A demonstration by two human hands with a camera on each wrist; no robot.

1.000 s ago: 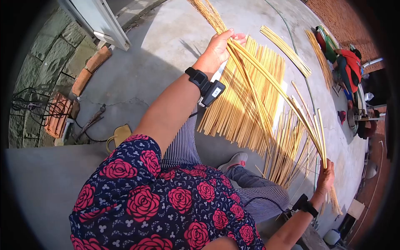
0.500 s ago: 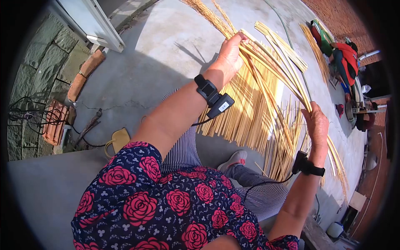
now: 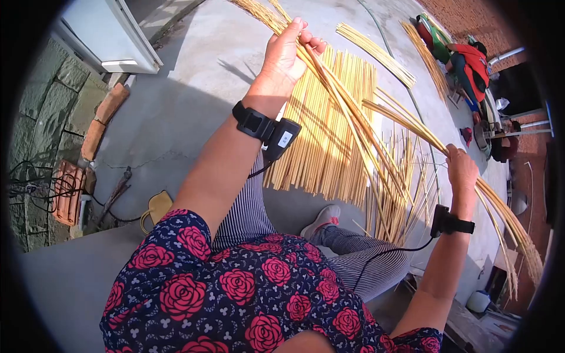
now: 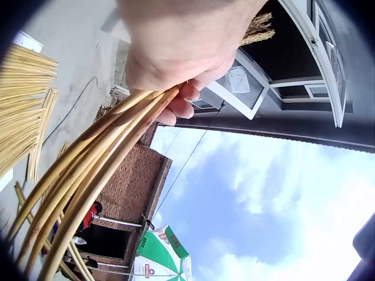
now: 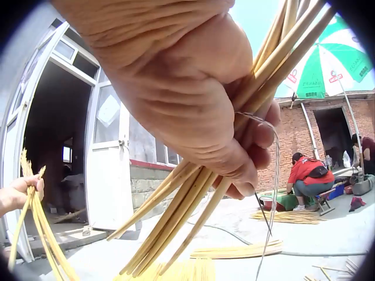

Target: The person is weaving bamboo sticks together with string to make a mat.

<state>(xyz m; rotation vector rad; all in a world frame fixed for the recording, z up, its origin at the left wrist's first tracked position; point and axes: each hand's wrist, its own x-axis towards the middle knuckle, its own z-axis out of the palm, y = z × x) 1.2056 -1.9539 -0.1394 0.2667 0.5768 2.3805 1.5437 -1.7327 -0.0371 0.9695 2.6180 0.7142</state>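
My left hand point(image 3: 285, 56) grips a bundle of long yellow plant stalks point(image 3: 347, 109) near their bushy seed heads, upper middle of the head view. The stalks slant down to the right, over a laid-out mat of stalks point(image 3: 321, 129). Farther right, my right hand point(image 3: 463, 169) holds a second bundle of stalks point(image 3: 415, 125); its cut ends point towards the left bundle and its feathery heads droop right. The right wrist view shows my fingers curled round these stalks point(image 5: 176, 213), with a thin twisted strand point(image 5: 275, 175) hanging beside them.
Loose stalks point(image 3: 400, 203) lie by the mat, and a separate row of stalks point(image 3: 376, 54) lies beyond it. A person in red point(image 3: 469, 67) bends at the right near a brick wall. A white door point(image 3: 109, 35) stands at left, bricks point(image 3: 103, 120) below it.
My right hand rose from the lower right, and its stalks now point at the left bundle with their heads swung out to the right. My left hand keeps its grip. The head view has shifted.
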